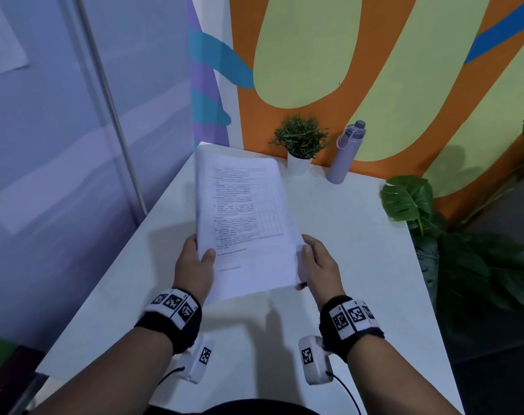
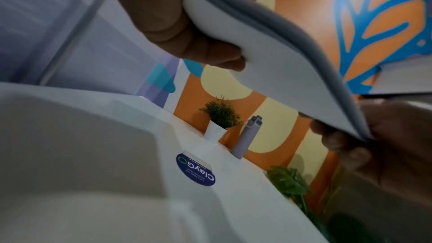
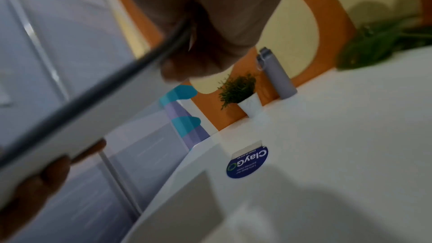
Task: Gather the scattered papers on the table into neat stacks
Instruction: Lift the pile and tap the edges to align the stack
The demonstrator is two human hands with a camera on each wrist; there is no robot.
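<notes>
A stack of printed white papers (image 1: 242, 217) is lifted above the white table (image 1: 359, 265), its far end toward the wall. My left hand (image 1: 196, 259) grips its near left edge, thumb on top and fingers underneath. My right hand (image 1: 316, 263) grips the near right edge the same way. From below, the left wrist view has the stack's curved underside (image 2: 280, 66) in my left hand (image 2: 177, 25), with the right hand's fingers (image 2: 346, 145) under its other edge. In the right wrist view the stack's edge (image 3: 98, 99) runs from my right hand (image 3: 210, 34) down to my left fingers (image 3: 46, 173).
A small potted plant (image 1: 299, 142) and a lilac water bottle (image 1: 346, 151) stand at the table's far edge by the painted wall. A round blue sticker (image 2: 195, 170) lies on the tabletop under the stack. Large green leaves (image 1: 410, 199) hang beside the table's right edge.
</notes>
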